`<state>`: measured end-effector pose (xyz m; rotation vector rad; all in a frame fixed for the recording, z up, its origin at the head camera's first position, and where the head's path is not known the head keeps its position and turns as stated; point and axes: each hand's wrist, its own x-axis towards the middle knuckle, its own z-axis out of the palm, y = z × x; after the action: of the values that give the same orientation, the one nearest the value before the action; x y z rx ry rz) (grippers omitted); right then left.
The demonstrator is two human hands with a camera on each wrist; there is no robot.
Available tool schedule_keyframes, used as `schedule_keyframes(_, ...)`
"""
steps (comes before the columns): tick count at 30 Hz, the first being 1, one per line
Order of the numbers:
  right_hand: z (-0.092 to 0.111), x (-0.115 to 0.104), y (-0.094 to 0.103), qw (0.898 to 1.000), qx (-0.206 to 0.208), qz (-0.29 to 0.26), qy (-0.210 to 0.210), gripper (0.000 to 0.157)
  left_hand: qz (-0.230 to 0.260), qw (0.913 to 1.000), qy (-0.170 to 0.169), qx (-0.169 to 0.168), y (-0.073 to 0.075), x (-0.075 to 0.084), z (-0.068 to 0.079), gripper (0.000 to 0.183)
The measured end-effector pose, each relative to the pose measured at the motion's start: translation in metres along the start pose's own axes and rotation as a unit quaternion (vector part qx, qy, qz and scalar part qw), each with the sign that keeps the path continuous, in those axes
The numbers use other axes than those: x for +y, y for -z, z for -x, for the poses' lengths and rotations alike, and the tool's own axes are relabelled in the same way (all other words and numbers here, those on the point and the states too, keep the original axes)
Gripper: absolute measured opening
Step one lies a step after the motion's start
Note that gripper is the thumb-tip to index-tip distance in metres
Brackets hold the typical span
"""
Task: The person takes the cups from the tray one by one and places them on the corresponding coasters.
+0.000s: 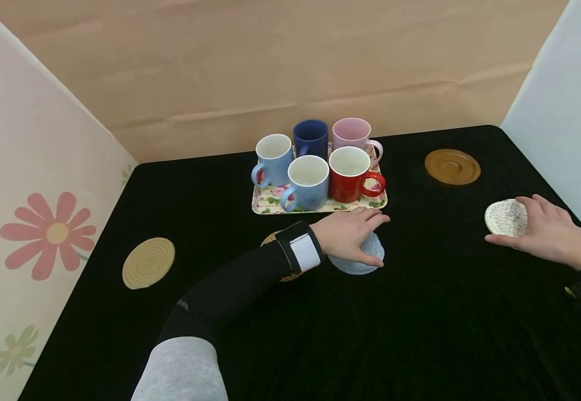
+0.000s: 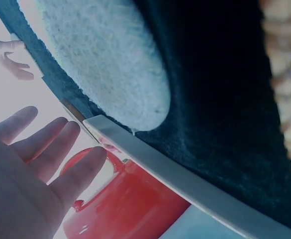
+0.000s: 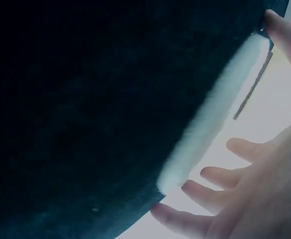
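Observation:
My left hand hovers over a round blue-grey coaster, its fingers extended and spread. In the left wrist view, the fingers stand apart from that coaster, close to a red mug. On the right side of the table, my right hand reaches over a white speckled coaster and hides part of it. The right wrist view has the thumb and spread fingers around the edge of this coaster. Behind my left wrist, a woven coaster is mostly hidden.
A flowered tray at the back carries several mugs, among them a red mug and a dark blue mug. A brown wooden coaster lies at the back right, a beige coaster at the left. Walls border the black table.

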<state>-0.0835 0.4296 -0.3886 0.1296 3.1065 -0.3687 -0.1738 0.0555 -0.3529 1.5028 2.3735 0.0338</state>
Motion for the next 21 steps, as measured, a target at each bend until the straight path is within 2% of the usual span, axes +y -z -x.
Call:
schedule_keyframes(8, 0.0015, 0.0017, 0.0039, 0.999, -0.028, 0.002, -0.045, 0.109, 0.000, 1.0000, -0.001, 0.003, -0.0004, -0.0026, 0.0020, 0.090)
schedule_keyframes(16, -0.0005, 0.0014, 0.0056, 0.999, -0.009, 0.017, -0.046, 0.089, 0.007, 1.0000, -0.001, 0.003, -0.0011, -0.0058, 0.0048, 0.088)
schedule_keyframes(21, 0.0004, 0.0015, 0.0046, 0.999, -0.005, 0.010, -0.048, 0.085, 0.007, 1.0000, -0.001, 0.006, -0.0023, -0.0093, 0.0099, 0.087)
